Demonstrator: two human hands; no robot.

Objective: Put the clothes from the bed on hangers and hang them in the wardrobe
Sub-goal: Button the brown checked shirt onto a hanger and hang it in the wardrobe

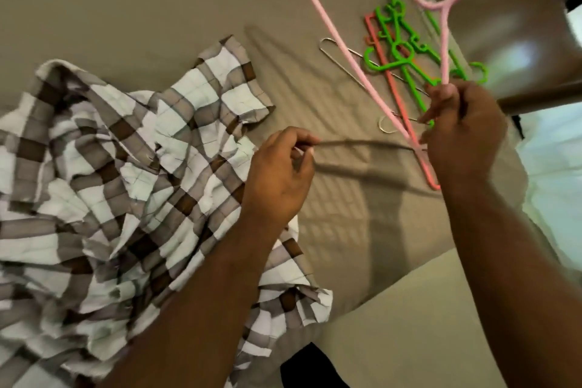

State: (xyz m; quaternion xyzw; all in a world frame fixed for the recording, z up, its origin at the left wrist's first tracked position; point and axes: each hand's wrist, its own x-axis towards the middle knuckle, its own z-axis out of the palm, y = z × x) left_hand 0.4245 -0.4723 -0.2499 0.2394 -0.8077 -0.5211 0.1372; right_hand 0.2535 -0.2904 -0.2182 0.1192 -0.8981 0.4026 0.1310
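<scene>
The person is leaning over the bed, and the right hand is gripping a pink hanger at its near end. The fingers are curled round the plastic, so the hanger is rising away towards the top of the view. The left hand is pinching one end of a thin dark strand between thumb and fingertips, and the strand is running across to the right hand (it is too blurred to say whether it is wire, cord or part of the hanger). The checked shirt is lying crumpled on the bed, partly under the left forearm and not yet on any hanger; the wardrobe is not showing at all. Just beyond the right hand, some green hangers, a coral hanger and wire hangers are lying tangled on the sheet. The step in hand looks like freeing the pink hanger for the shirt. Doing it well probably means clearing the strand off fully and lifting the hanger clear of the pile so nothing is dragging along. After that comes spreading the shirt flat, finding the collar and feeding one hanger arm into each shoulder, not pushing into bunched cloth.
</scene>
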